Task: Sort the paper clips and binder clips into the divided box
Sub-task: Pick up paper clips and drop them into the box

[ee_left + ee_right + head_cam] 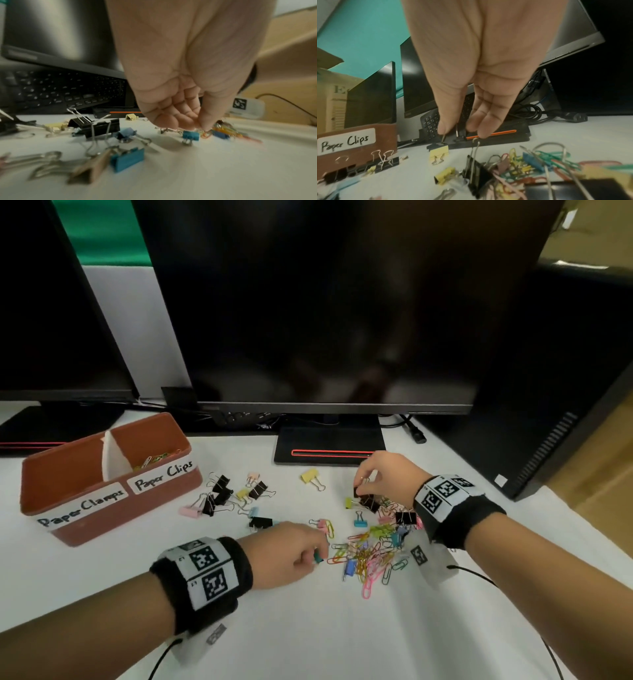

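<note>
Paper clips of coloured wire (368, 556) lie in a tangled heap on the white tabletop (308, 628) near the middle, with small blue binder clips (348, 568) and a pale teal one (359, 521) mixed in. The left hand (287, 554) reaches into the near left edge of that heap with fingers curled, and a teal binder clip (318, 558) shows at its fingertips; whether it is truly gripped I cannot tell, as the wrist view is blurred there. The right hand (385, 474) hovers at the far side of the heap, thumb and fingers pinching the wire handles of a black binder clip (358, 492), just above a second black clip (370, 503) and a yellow one (348, 503). To the left, well apart from the heap, a loose scatter of black, yellow and pink binder clips (222, 494) lies between the heap and the reddish-brown divided box (113, 508). Its right compartment, labelled "Paper Clips" (163, 473), holds a few coloured clips; the left one is labelled "Paper Clamps" (80, 508). A lone yellow binder clip (310, 475) lies further off, before the black monitor stand with a red stripe (329, 445). Behind stand a large dark monitor (325, 302), a second monitor (51, 302) at far left and a black computer tower (565, 405) at right.
</note>
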A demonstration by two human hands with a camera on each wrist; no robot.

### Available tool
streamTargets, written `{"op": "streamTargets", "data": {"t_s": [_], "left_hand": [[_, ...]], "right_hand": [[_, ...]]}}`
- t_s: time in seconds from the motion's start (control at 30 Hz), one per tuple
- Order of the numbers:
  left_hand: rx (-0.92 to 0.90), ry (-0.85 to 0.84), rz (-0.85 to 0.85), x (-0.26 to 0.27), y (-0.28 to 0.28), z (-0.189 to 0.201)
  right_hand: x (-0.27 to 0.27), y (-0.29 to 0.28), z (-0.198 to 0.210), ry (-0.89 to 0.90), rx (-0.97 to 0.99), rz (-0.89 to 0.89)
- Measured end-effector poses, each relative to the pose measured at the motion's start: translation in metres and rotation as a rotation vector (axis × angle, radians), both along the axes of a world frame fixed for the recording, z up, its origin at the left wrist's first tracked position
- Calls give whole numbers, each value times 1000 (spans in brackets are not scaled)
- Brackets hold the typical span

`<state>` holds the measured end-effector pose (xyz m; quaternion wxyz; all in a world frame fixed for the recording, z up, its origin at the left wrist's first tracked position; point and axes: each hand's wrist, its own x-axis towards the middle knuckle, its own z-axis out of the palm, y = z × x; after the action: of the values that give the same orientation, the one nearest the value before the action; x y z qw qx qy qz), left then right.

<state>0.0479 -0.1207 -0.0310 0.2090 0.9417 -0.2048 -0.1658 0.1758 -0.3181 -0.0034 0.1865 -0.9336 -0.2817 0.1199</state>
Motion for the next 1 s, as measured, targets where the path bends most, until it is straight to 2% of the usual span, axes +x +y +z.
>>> {"op": "streamTargets", "data": {"t_s": [0.17,0.3,0.4,0.57,0.77,1.0], "left_hand": [[-112,-67,228,23,-17,-5],[-115,-29,410,36,-30,-8],[-27,-5,484,45,-35,-10],[139,18,506,55,-40,-7],[58,35,476,57,-27,-4],[83,36,379,58,-22,-3]], "right_hand": [[1,11,-3,1,64,-32],[-2,12,-5,-3,76,-45],[-7,7,-6,77,72,-58],[-9,-6,-10,76,-116,-3],[-2,-8,-15,85,-171,-2],[14,9,-22,50,-236,15]]}}
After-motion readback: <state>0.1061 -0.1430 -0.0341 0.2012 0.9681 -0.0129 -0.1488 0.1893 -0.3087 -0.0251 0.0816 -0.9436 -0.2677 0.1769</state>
